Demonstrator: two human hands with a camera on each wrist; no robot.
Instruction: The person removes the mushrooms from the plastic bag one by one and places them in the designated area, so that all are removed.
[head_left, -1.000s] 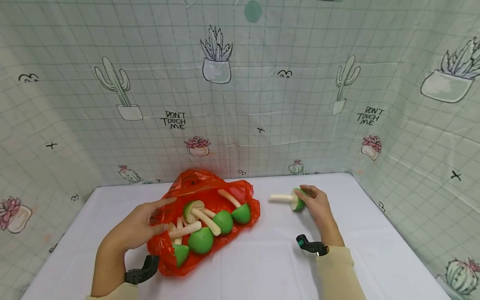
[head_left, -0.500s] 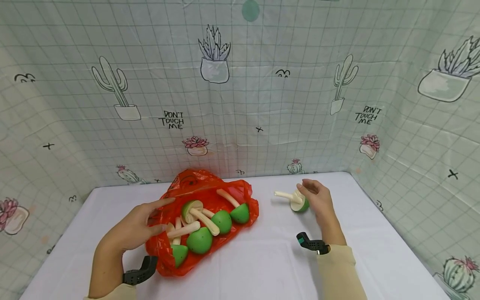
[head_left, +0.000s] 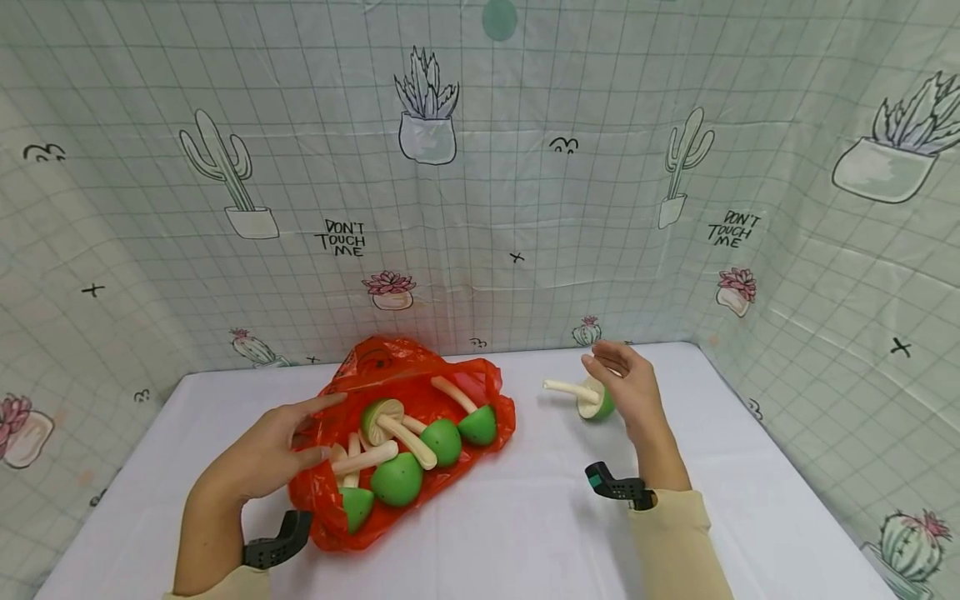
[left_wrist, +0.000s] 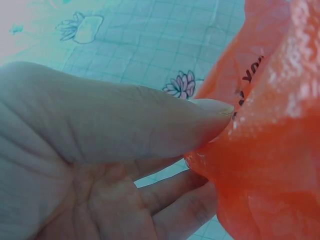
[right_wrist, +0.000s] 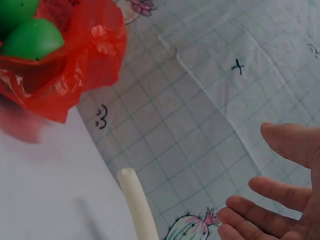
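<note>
A red plastic bag (head_left: pixel 480 379) lies spread on the table at left of centre, its mouth facing the near right. Several toy mushrooms with green caps (head_left: pixel 397 479) and pale stems lie inside it. My left hand (head_left: pixel 258 454) grips the bag's left edge; in the left wrist view the thumb (left_wrist: pixel 150 120) presses the film from one side, with fingers behind. One toy mushroom (head_left: pixel 596 400) rests on the table at right, stem pointing left. Just above it, my right hand (head_left: pixel 633 392) is apart from the cap, fingers extended, holding nothing. Its stem (right_wrist: pixel 136 205) shows in the right wrist view.
A white cloth covers the table (head_left: pixel 510 533). Behind it and at both sides hangs a gridded curtain (head_left: pixel 480 208) printed with cactus drawings. A black wrist mount (head_left: pixel 618 483) sits on the right forearm, and another (head_left: pixel 277 542) on the left.
The right hand has let go of the green-capped toy mushroom and lifted slightly away. The mushroom has tipped onto its cap's edge on the table. The left hand stays on the bag.
</note>
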